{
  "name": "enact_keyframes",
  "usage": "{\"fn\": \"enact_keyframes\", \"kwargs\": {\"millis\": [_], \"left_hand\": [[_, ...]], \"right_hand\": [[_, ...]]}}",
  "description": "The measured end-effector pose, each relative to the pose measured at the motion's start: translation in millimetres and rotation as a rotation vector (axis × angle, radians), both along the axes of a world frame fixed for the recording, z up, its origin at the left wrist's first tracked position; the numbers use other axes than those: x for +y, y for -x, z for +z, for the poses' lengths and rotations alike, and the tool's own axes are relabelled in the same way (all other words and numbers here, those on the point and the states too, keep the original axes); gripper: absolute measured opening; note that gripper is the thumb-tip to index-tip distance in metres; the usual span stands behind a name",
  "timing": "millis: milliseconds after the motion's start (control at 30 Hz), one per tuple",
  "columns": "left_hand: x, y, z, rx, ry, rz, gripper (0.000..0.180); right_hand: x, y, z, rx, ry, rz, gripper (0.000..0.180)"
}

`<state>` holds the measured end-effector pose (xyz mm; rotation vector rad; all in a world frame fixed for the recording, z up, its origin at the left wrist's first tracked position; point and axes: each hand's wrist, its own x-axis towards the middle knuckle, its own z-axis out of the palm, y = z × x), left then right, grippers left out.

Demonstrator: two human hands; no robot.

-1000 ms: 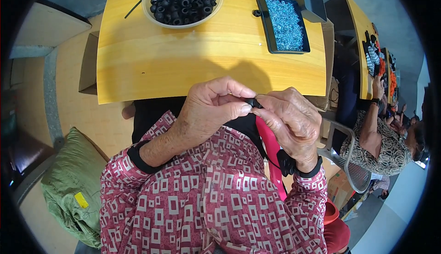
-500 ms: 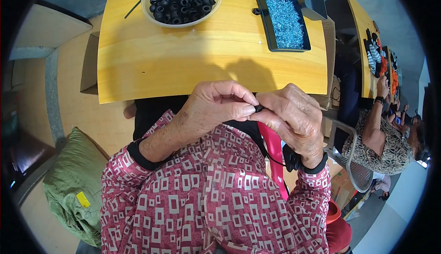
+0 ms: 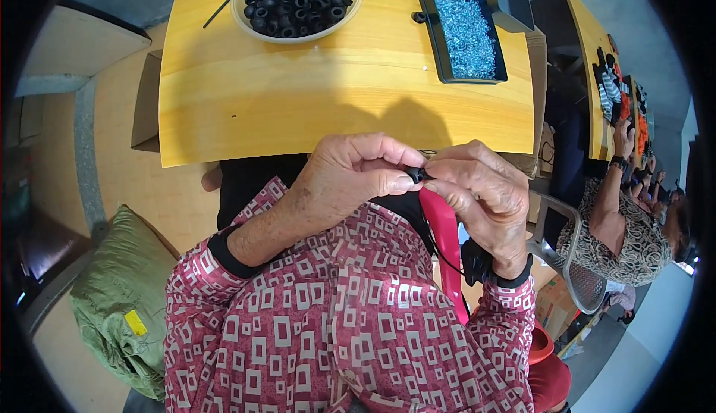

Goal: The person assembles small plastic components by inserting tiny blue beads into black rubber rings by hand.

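Between both hands, just off the table's near edge, is a small black ring-shaped piece point(image 3: 415, 175), similar to those in the bowl. My left hand point(image 3: 350, 168) pinches it between thumb and forefinger. The thumb and forefinger of my right hand point(image 3: 485, 193) are closed at its right end, on a narrow dark part; whether this is a separate thing I cannot tell. More black ring-shaped pieces point(image 3: 298, 1) fill a clear round bowl point(image 3: 237, 11) at the back of the table. A dark shallow box point(image 3: 445, 66) at the back right holds many tiny bluish, shiny pieces point(image 3: 466, 36).
The yellow wooden table point(image 3: 298, 107) lies in front of me. One loose black ring point(image 3: 419, 17) sits beside the box. A thin dark stick point(image 3: 216, 13) lies left of the bowl. A green sack point(image 3: 119, 301) stands at left; a person point(image 3: 619, 226) works at right by another table.
My right fingertips have drawn slightly to the right, showing more of the black piece in my left fingers. The view has shifted a little; the bowl and box stay put.
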<state>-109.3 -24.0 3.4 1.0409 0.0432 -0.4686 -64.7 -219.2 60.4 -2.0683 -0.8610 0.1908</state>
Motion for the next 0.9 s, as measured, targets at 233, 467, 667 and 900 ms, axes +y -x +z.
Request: {"fn": "enact_keyframes", "kwargs": {"millis": [233, 467, 667, 900], "left_hand": [[-3, 1, -5, -0.001, 0.043, 0.06, 0.023], [-3, 3, -5, -0.014, 0.06, 0.094, 0.022], [-3, 2, -3, -0.024, 0.013, 0.086, 0.019], [-3, 4, -10, 0.004, -0.028, 0.078, 0.02]], "right_hand": [[-6, -3, -9, 0.135, -0.18, -0.037, 0.017], [1, 0, -11, 0.144, -0.154, -0.002, 0.016], [2, -1, -10, 0.108, -0.113, -0.012, 0.016], [7, 3, -6, -0.18, 0.085, 0.039, 0.019]]}}
